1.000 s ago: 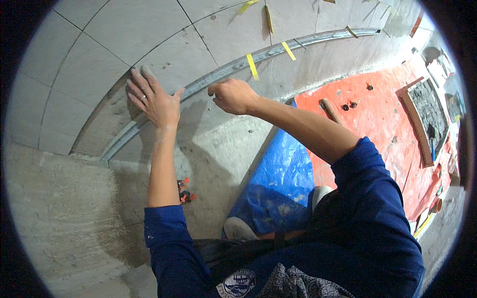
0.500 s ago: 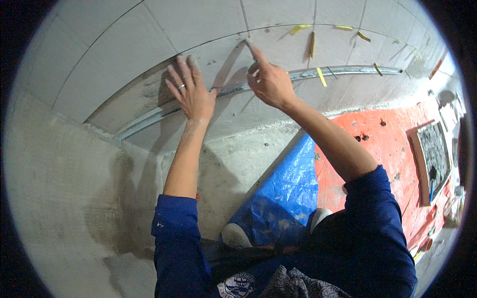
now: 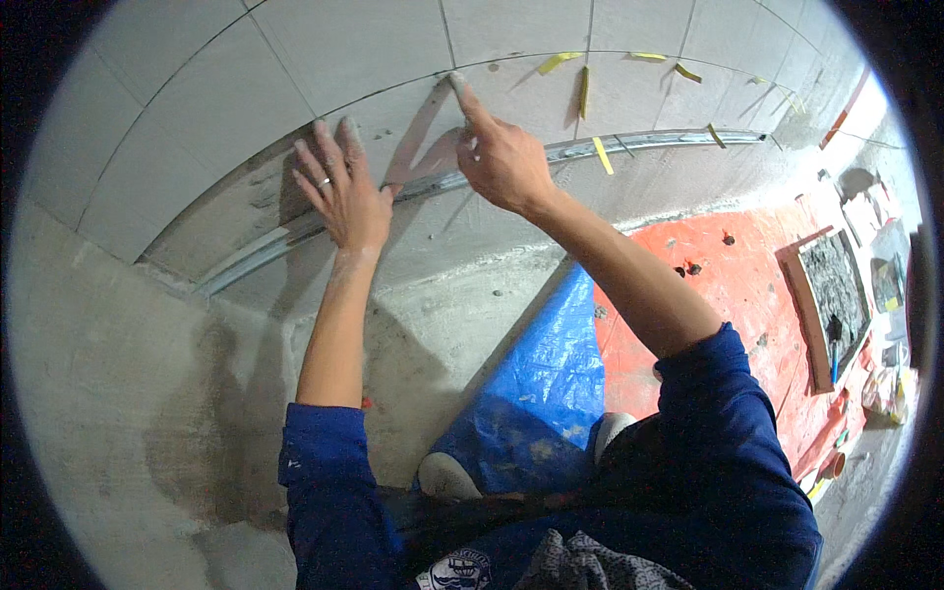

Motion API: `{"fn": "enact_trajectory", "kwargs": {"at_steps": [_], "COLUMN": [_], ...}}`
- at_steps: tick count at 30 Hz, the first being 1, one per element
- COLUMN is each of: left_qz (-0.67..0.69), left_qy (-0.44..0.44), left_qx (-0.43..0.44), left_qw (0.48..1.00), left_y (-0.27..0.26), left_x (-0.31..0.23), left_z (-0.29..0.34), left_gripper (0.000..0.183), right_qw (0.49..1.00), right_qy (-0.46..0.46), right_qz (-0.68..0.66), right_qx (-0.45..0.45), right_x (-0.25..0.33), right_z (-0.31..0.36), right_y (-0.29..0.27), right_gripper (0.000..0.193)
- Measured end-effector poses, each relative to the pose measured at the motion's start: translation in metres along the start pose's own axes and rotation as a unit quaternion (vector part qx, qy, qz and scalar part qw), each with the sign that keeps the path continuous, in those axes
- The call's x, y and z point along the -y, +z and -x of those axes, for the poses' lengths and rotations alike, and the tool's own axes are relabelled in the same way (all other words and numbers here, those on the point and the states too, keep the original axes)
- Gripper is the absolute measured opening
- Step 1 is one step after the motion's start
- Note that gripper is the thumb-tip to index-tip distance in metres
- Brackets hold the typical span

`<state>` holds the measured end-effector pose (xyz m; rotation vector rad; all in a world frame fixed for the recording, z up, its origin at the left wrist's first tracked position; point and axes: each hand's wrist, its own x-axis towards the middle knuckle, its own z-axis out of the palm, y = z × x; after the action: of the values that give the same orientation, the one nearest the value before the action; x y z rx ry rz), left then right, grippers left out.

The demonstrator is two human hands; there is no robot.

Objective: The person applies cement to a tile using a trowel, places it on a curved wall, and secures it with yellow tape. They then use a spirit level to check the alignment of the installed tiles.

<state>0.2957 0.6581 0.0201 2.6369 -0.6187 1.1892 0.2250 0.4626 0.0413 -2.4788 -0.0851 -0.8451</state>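
Note:
My left hand (image 3: pixel 344 192) lies against a light grey wall tile (image 3: pixel 393 116) in the lower row, fingers spread, a ring on one of them. Its thumb reaches toward the metal rail (image 3: pixel 258 264) running along beneath that row. My right hand (image 3: pixel 503 162) points upward with its index fingertip on the tile's upper edge, near a vertical joint; the other fingers are curled, and I see nothing held in them. Grey dust coats the fingertips of both hands. Thin yellow strips (image 3: pixel 603 155) stick out of the joints and by the rail, to the right.
A blue tarp (image 3: pixel 541 374) and a red tarp (image 3: pixel 669 256) cover part of the concrete floor. At the right stands a wood-sided tray (image 3: pixel 808 329) of grey mortar with a blue-handled tool. A bare rendered wall (image 3: pixel 88 374) is at my left.
The whole view has shifted, so the wall and hands appear farther left. Both hands keep about the same places on the tile.

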Motion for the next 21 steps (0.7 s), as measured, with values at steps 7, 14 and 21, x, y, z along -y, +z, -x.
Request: {"fn": "enact_trajectory", "kwargs": {"at_steps": [7,14,21], "left_qz": [-0.007,0.011,0.003], "left_qy": [0.000,0.019,0.014], "left_qx": [0.002,-0.011,-0.012], "left_qw": [1.000,1.000,1.000], "left_y": [-0.003,-0.002,-0.001], "left_x": [-0.002,0.002,0.002], "left_z": [-0.001,0.000,-0.001], "left_gripper": [0.116,0.119,0.119], "right_qw": [0.995,0.985,0.985], "right_qy": [-0.012,-0.014,-0.015], "right_qz": [0.102,0.170,0.170], "right_qx": [0.009,0.039,0.035], "right_x": [0.011,0.019,0.020], "right_z": [0.000,-0.004,-0.003], "right_y": [-0.008,-0.014,-0.013], "right_gripper": [0.075,0.074,0.075]}}
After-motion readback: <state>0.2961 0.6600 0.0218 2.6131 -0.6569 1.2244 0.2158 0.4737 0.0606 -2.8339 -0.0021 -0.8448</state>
